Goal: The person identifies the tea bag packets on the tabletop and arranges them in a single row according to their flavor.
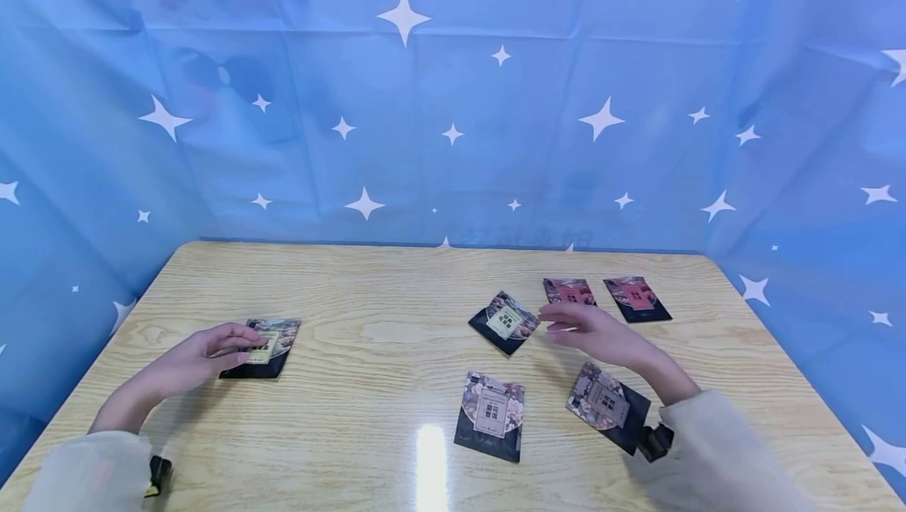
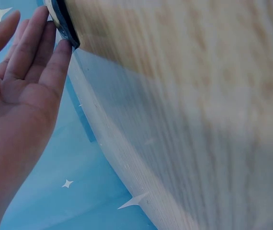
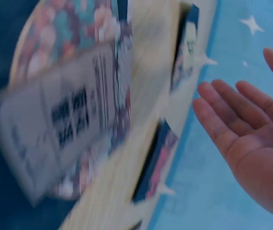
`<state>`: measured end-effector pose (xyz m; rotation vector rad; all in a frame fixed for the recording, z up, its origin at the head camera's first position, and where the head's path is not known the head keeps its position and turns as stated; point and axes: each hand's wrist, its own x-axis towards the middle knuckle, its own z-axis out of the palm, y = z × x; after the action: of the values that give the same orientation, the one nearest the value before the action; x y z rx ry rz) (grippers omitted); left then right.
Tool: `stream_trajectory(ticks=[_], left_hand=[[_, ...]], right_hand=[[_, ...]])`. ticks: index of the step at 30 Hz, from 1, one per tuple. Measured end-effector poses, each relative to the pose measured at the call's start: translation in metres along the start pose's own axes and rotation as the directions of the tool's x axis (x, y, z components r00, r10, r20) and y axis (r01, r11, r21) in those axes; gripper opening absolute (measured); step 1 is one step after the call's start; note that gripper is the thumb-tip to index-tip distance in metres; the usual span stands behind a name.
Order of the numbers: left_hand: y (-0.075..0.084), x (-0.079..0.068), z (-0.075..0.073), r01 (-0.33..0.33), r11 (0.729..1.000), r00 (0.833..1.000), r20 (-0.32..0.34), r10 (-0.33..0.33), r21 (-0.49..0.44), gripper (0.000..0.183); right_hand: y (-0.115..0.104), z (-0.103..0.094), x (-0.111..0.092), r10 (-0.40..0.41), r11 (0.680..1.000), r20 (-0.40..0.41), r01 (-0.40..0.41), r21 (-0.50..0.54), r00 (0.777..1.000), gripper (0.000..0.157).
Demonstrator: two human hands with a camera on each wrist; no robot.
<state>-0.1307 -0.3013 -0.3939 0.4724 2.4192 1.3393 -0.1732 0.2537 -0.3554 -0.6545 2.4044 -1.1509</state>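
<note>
At the table's left, my left hand [image 1: 185,362] reaches over a dark floral sachet with a yellow label [image 1: 281,339]. Its fingers are extended, and in the left wrist view the fingertips meet the edge of that sachet [image 2: 65,23]. My right hand [image 1: 602,334] hovers above the table's right side with loose, extended fingers, holding nothing. Just left of its fingertips lies a sachet with a pale green label [image 1: 504,322]. Below the right hand and wrist lies a sachet with a greyish-mauve label [image 1: 609,407], large in the right wrist view [image 3: 55,115].
A sachet with a pale pink label [image 1: 490,418] lies right of centre near the front. Two red-labelled sachets, one partly behind the right hand [image 1: 570,290] and one farther right [image 1: 637,298], lie toward the back. A blue starred curtain [image 1: 453,166] surrounds the wooden table [image 1: 368,292].
</note>
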Motion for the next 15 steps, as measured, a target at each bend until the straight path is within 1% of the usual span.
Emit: stream_trajectory(ticks=[4, 8, 11, 15], left_hand=[[-0.001, 0.0, 0.0, -0.015, 1.0, 1.0, 0.004, 0.015, -0.016, 0.033], [-0.002, -0.001, 0.0, -0.024, 1.0, 1.0, 0.001, 0.024, -0.012, 0.033], [-0.002, 0.0, 0.0, -0.012, 1.0, 1.0, -0.006, 0.012, 0.002, 0.034], [-0.001, 0.0, 0.0, 0.007, 1.0, 1.0, -0.011, -0.007, 0.01, 0.035]], right_hand=[[-0.002, 0.01, 0.013, -0.005, 1.0, -0.008, 0.005, -0.01, 1.0, 0.047], [-0.004, 0.018, 0.023, 0.017, 0.999, -0.034, -0.018, -0.038, 0.999, 0.048], [-0.004, 0.023, 0.029, 0.043, 0.998, -0.041, -0.045, -0.038, 0.998, 0.049], [-0.005, 0.026, 0.036, 0.062, 0.998, -0.03, -0.063, -0.029, 0.998, 0.049]])
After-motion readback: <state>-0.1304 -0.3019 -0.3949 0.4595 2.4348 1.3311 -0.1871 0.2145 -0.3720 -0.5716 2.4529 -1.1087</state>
